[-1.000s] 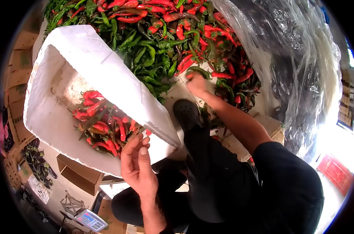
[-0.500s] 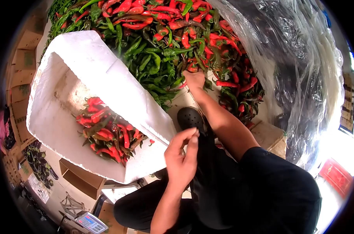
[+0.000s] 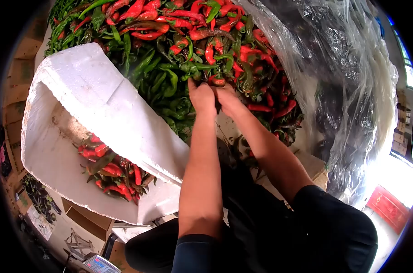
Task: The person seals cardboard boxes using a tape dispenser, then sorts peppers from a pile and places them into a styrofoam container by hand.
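Both arms stretch forward to the near edge of a big heap of red and green peppers (image 3: 211, 34). My left hand (image 3: 202, 96) and my right hand (image 3: 224, 98) are side by side, touching, their fingers bent in among the peppers. Just beyond the fingertips lies a red-green pepper (image 3: 217, 82). What either hand grips is hidden. To the left, a tilted white foam box (image 3: 47, 157) holds a smaller pile of mostly red peppers (image 3: 117, 175).
Clear plastic sheeting (image 3: 347, 86) hangs at the right of the heap. Lower left are an open cardboard box (image 3: 88, 218) and a scale display (image 3: 99, 264). A red box (image 3: 387, 207) stands at the far right. My knees are below.
My left hand has moved from beside the foam box up and forward to meet my right hand at the heap. My right hand has shifted slightly left.
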A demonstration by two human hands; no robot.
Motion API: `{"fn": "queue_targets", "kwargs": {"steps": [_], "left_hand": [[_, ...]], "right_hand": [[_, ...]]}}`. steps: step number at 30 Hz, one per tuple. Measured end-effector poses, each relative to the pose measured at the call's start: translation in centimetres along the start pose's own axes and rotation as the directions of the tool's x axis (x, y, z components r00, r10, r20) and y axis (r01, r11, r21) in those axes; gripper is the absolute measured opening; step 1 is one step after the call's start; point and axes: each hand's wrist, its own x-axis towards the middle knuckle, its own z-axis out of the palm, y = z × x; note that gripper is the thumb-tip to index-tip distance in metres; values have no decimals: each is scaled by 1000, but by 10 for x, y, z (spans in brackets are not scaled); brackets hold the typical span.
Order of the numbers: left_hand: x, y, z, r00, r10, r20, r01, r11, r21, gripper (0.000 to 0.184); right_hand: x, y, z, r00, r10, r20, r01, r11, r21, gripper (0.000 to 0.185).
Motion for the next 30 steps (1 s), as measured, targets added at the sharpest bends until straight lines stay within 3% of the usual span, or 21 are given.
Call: {"fn": "queue_targets", "kwargs": {"steps": [1, 3, 5, 7, 8, 9, 12, 15, 17, 18, 19, 20, 22, 23, 24, 27, 30], "left_hand": [[2, 3, 4, 993, -30, -114, 33, 999, 22, 52], [2, 11, -3, 990, -36, -139, 75, 954, 291, 54], [7, 10, -9, 989, -92, -114, 122, 946, 299, 50], [2, 11, -15, 998, -37, -48, 47, 970, 237, 52], [-5, 14, -18, 992, -129, -1, 127, 975, 182, 53], [2, 4, -21, 980, -194, 51, 184, 970, 156, 52], [3, -12, -17, 999, 27, 22, -34, 869, 494, 47], [-18, 11, -11, 998, -54, 39, 11, 706, 708, 49], [-17, -3, -13, 997, -43, 66, -21, 662, 749, 57], [-7, -28, -19, 994, -28, 106, -50, 741, 669, 57], [-5, -33, -18, 990, -7, 143, -78, 812, 579, 57], [-9, -42, -16, 978, -79, 194, 20, 957, 289, 54], [-23, -30, -10, 970, -157, 185, 142, 986, 91, 52], [-25, -26, -7, 963, -194, 186, 200, 980, -11, 51], [-27, -24, -5, 971, -178, 158, 179, 984, 6, 50], [-29, -8, -6, 904, -393, 165, 415, 902, -123, 49], [-17, -1, 1, 899, -382, 214, 415, 899, -140, 50]], "right_hand": [[-4, -7, 8, 1000, -5, -12, 4, 1000, -9, 16], [8, -1, 15, 994, 23, -110, -32, 996, -82, 18], [6, -9, 27, 973, 134, -187, -154, 983, -95, 19], [5, 0, 30, 963, 195, -185, -198, 980, 1, 23], [2, 6, 29, 985, 101, -139, -93, 994, 65, 33], [7, 17, 19, 985, 135, -104, -126, 988, 88, 43], [-2, 24, 0, 993, 119, -15, -114, 973, 199, 42], [-21, 23, -16, 992, 116, 57, -125, 971, 206, 42], [-26, 31, -33, 988, 86, 129, -108, 978, 178, 44], [-23, 39, -48, 986, 81, 149, -90, 994, 59, 48], [-24, 38, -49, 998, -18, 57, 25, 991, -131, 50], [-26, 39, -50, 991, -131, -12, 120, 938, -325, 51], [-42, 20, -43, 943, -318, -97, 189, 752, -632, 64], [-42, 19, -42, 928, -350, -127, 192, 742, -642, 67], [-42, 18, -39, 912, -381, -155, 195, 732, -652, 70], [-43, 11, -34, 904, -384, -189, 166, 722, -672, 83], [-39, 13, -32, 916, -361, -174, 191, 774, -603, 90]]}}
